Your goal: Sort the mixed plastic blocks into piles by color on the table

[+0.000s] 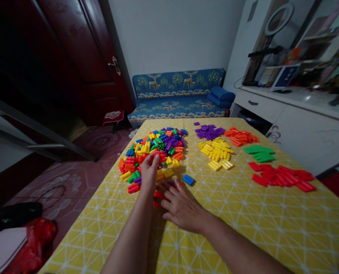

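My left hand (150,171) is over the near side of a mixed pile of colourful plastic building blocks (146,147), fingers closed in a pinch. Red blocks lie right at its fingertips, and I cannot make out what is in the pinch. My right hand (183,207) is low over the table just right of it, fingers spread and palm down. Partly hidden beside its fingers is an orange block (159,195). A lone blue block (188,179) lies just beyond the right hand.
Sorted groups lie to the right: purple blocks (209,132), yellow blocks (215,149), orange blocks (240,136), green blocks (260,153) and red blocks (282,176). A yellow patterned cloth (215,243) covers the table. Behind stands a blue sofa (177,102); a white cabinet (306,133) is at right.
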Available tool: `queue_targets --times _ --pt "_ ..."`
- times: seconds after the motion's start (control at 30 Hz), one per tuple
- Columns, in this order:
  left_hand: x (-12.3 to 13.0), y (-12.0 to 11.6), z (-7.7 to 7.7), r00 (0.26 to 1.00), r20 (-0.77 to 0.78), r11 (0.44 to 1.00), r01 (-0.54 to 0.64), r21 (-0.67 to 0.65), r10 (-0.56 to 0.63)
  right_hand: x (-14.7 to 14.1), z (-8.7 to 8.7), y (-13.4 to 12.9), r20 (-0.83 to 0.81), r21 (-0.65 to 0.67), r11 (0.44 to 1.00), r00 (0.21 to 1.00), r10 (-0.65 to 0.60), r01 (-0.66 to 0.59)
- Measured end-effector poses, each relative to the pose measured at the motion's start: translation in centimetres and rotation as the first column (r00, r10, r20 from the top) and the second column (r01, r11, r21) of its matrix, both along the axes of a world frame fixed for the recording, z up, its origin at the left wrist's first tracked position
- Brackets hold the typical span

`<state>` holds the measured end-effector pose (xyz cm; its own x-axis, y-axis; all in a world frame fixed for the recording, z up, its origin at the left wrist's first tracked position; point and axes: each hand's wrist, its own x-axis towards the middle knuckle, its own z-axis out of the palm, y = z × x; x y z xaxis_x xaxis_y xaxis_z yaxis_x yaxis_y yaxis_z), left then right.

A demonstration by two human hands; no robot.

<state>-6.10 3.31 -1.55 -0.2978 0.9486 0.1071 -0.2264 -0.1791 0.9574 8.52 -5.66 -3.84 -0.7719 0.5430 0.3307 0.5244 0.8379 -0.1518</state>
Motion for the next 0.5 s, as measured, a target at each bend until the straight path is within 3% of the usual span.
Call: queue_targets --times 0.13,0.33,0.5 --pt "-0.1 0.0 0.0 0.999 0.041 1.000 0.015 -0.016 -0.015 -0.1 0.1 -0.5 0.039 -0.029 1.000 0.999 0.001 0.000" --pt "0.4 -0.3 0.1 0.994 0.080 0.998 0.070 0.005 -0.071 0.4 0.2 -1.4 -0.079 -0.023 0.999 0.996 -0.029 0.028" --pt "1.3 -0.6 -0.3 0.980 0.094 0.984 0.180 -0.016 -0.177 0.9 -0.4 -0.7 -0.126 -0.054 0.989 0.981 -0.146 0.140"
